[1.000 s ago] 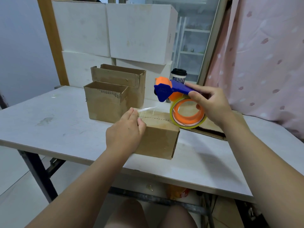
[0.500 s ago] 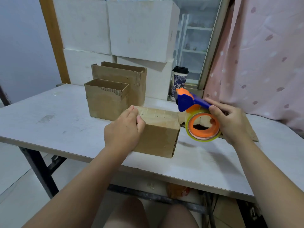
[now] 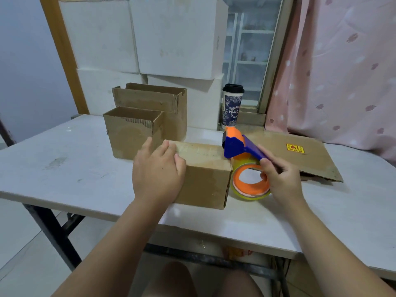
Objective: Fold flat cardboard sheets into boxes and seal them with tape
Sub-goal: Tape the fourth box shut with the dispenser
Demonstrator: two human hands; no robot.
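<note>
A person's bare arms reach over a white worktop (image 3: 53, 163). A closed cardboard box (image 3: 203, 179) sits at the centre near the front edge, with clear tape along its top seam. The left hand (image 3: 157, 170) cups the box's left end, fingers bent over the top edge. The right hand (image 3: 280, 179) grips the blue handle of a tape dispenser (image 3: 233, 146), fingers curled round it. The dispenser's blue head is at the box's top right corner, and its orange-cored tape roll (image 3: 250, 186) hangs just beside the box's right end. Behind stand two open-topped cardboard boxes, a smaller one (image 3: 130, 133) in front of a taller one (image 3: 154, 99). A flat cardboard sheet (image 3: 304, 155) lies to the right. A lidded paper cup (image 3: 232, 106) stands at the back.
</note>
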